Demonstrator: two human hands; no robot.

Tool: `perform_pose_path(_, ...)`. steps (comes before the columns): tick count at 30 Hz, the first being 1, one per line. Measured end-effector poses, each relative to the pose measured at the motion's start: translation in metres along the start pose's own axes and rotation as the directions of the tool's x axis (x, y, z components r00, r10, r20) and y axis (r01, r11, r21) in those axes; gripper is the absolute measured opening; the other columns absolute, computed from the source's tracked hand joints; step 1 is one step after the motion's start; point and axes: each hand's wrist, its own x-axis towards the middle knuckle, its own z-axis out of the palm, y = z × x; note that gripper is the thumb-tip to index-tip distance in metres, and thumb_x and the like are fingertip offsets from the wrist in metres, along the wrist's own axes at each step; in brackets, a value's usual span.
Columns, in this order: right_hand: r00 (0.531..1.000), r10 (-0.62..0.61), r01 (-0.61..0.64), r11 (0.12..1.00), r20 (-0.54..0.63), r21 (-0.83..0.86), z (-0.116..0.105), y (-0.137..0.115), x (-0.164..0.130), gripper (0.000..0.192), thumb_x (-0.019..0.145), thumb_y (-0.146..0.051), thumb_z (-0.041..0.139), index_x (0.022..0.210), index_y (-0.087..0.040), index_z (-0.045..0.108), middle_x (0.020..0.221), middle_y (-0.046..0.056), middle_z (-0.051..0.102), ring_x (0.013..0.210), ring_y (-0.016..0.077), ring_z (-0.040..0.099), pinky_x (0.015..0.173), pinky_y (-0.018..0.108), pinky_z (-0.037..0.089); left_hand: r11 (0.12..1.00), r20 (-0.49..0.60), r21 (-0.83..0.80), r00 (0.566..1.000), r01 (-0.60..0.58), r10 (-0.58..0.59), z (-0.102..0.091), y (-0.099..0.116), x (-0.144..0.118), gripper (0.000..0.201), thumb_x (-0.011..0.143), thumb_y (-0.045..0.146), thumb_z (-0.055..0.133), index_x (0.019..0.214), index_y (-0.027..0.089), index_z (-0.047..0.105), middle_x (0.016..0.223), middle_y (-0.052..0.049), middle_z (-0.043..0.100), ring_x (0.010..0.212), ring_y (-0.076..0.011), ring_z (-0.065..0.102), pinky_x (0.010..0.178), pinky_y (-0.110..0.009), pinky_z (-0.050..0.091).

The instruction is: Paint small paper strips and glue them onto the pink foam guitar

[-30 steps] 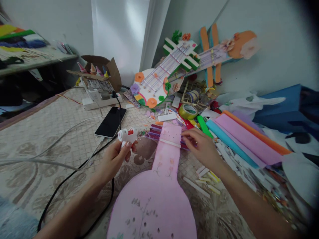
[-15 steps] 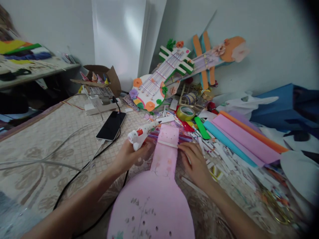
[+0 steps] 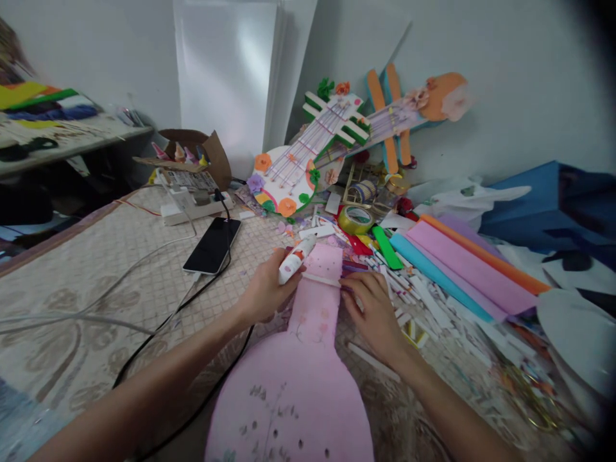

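Note:
In front of me lies a pink guitar-shaped board [image 3: 291,378], its round body toward me and its neck pointing away. A thin white strip [image 3: 321,280] lies across the neck. My left hand [image 3: 269,285] is closed around a white glue gun [image 3: 296,258], its nozzle pointing away beside the top of the neck. At the strip's right end, my right hand [image 3: 370,308] pinches the tip between thumb and fingers. The left end of the strip is close to my left fingers; whether they touch it I cannot tell.
A phone [image 3: 212,245] on a cable and a power strip [image 3: 195,208] are at left. Two decorated craft guitars [image 3: 293,170] lean at the back. Tape [image 3: 356,219], a green cutter [image 3: 387,248], coloured foam sheets [image 3: 474,266], paper scraps and scissors [image 3: 532,401] crowd the right.
My left hand has turned the glue gun more upright and come closer to the strip's left end. My right hand stays at the strip's right end. The view has shifted slightly.

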Motion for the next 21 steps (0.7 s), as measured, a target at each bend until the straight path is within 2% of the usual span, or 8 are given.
perform_pose_path(7,0.999,0.024,-0.024,1.0,0.041,0.004,0.005,-0.001,0.024,0.01,0.081,-0.017,0.056,0.089,-0.02,0.061,0.093,0.006,0.058,0.094,0.0242,0.047,0.083,0.04,0.041,0.998,0.019,0.059,0.999,-0.031,0.03,0.005,-0.011,0.016,0.018,0.073,0.017,0.056,0.091,0.021,0.054,0.088,-0.001,0.066,0.081,-0.0187,0.062,0.073,-0.032,0.048)
perform_pose_path(11,0.998,0.026,-0.027,0.999,0.059,0.017,0.005,0.004,0.023,0.009,0.079,-0.017,0.057,0.087,-0.02,0.059,0.091,0.005,0.058,0.093,0.0238,0.048,0.082,0.039,0.041,0.997,0.045,0.076,0.999,-0.031,0.027,0.006,-0.012,0.022,0.024,0.07,0.016,0.058,0.093,0.021,0.053,0.087,-0.001,0.066,0.079,-0.0187,0.062,0.071,-0.032,0.048)
perform_pose_path(16,0.997,0.03,-0.031,0.999,0.067,0.025,0.005,0.009,0.021,0.008,0.078,-0.016,0.058,0.084,-0.021,0.058,0.09,0.005,0.057,0.092,0.0234,0.049,0.082,0.039,0.04,0.995,0.065,0.092,0.997,-0.034,0.028,0.008,-0.011,0.024,0.019,0.069,0.017,0.059,0.086,0.021,0.052,0.082,-0.001,0.065,0.074,-0.0188,0.062,0.064,-0.03,0.048)
perform_pose_path(21,0.996,0.035,-0.037,0.999,0.077,0.027,0.006,0.009,0.022,0.006,0.08,-0.017,0.057,0.085,-0.021,0.058,0.09,0.005,0.056,0.092,0.0234,0.048,0.082,0.039,0.04,0.994,0.064,0.101,0.997,-0.048,0.042,0.01,-0.009,0.025,0.015,0.069,0.015,0.058,0.082,0.02,0.052,0.078,-0.001,0.065,0.075,-0.0194,0.062,0.066,-0.03,0.048)
